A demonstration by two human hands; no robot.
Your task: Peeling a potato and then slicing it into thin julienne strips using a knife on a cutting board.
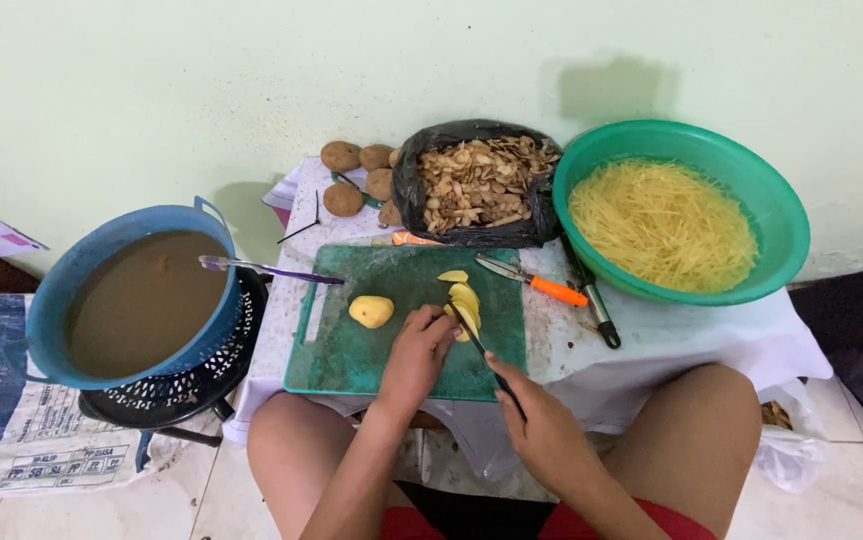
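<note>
Slicing peeled potato on a green cutting board (351,350): right hand (541,425) is closed round the handle of a dark-bladed knife (481,350), blade angled up-left w/ its tip at the stack of potato slices (463,305). Left hand (419,355) lies on the board just left of the blade, fingers curled down & pressing on the slices, so it's narrow, not spread. A peeled potato half (371,311) sits on the board, left of the slices & apart from both hands; one loose slice (452,276) lies near the board's top edge. Board is on a small table w/ a white cloth (711,345), betw. the person's bare knees. Beside the board's right edge: an orange-handled knife (536,283) & a black-handled tool (596,310), both lying flat. Behind the board, a black plastic bag (476,185) holds brown peelings; unpeeled potatoes (356,175) lie to its left. Far right, a green basin (691,210) is full of thin yellow potato strips. Left of the table, a blue tub (131,295) of murky brown water rests on a black perforated basket (201,380), w/ a purple-handled utensil (266,268) laid across its rim toward the board. A white woven sack (11,420) w/ blue stripe lies on the tiled floor.
</note>
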